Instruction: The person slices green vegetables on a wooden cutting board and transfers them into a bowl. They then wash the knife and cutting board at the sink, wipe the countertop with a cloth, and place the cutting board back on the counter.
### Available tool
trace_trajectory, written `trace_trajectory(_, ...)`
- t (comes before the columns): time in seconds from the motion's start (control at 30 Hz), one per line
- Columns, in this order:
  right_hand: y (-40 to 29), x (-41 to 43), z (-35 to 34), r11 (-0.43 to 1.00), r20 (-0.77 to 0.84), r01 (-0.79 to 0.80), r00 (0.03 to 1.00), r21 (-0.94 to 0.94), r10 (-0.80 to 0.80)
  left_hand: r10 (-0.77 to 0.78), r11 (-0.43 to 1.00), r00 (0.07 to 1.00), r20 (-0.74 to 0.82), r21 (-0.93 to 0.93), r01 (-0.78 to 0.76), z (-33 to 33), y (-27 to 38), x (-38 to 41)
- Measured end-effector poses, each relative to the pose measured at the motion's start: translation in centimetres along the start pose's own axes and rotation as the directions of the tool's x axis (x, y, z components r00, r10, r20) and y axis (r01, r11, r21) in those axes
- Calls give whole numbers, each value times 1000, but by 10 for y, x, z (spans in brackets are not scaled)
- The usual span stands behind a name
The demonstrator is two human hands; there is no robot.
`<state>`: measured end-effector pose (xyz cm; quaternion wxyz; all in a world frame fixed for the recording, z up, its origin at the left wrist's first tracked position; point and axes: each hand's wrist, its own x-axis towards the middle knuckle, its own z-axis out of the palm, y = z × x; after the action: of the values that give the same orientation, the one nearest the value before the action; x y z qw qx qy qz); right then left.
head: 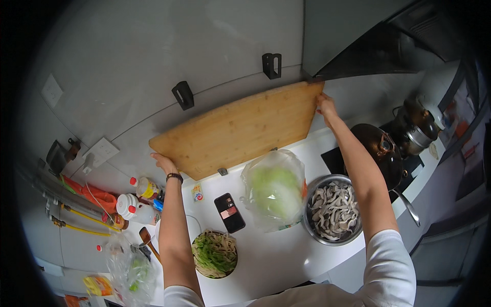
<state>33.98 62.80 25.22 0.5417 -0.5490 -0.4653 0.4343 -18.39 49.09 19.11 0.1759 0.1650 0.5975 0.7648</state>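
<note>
A large wooden cutting board (238, 128) stands on its long edge at the back of the white counter, near the tiled wall. My left hand (165, 164) is at its lower left corner, and my right hand (326, 106) grips its right edge near the top. Two black brackets, one at the left (183, 95) and one at the right (272, 66), are fixed to the wall above it. Before the board lie a bagged pale green vegetable (273, 190) and a smartphone (229, 213). Whether the board's underside touches the counter is not plain.
A metal bowl of torn mushrooms (333, 211) stands right; a bowl of shredded green and pale food (215, 253) is near my left forearm. A lidded wok (370, 153) and steel pot (416, 134) occupy the stove. Bottles (147, 188) and a plastic bag (130, 264) stand left.
</note>
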Motion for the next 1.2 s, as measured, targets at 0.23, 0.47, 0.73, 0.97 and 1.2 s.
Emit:
trace_trajectory(0.23,0,-23,26,999,-39,8,999,-47,-9,118,943,992,33,311,-122,-28,-45,0)
trace_trajectory(0.47,26,17,30,981,-63,164,983,-109,-171,-13,946,983,184,322,-48,-39,-55,28)
trace_trajectory(0.73,33,14,28,955,-19,113,992,-275,-123,-55,985,998,-29,165,59,-21,-45,-3)
trace_trajectory(0.97,8,-64,22,976,-94,5,995,-220,-27,40,932,998,-55,363,-17,-40,-8,2)
trace_trajectory(1.2,50,-156,-22,848,-62,265,942,-459,-329,-252,880,967,-34,407,244,-49,21,-7)
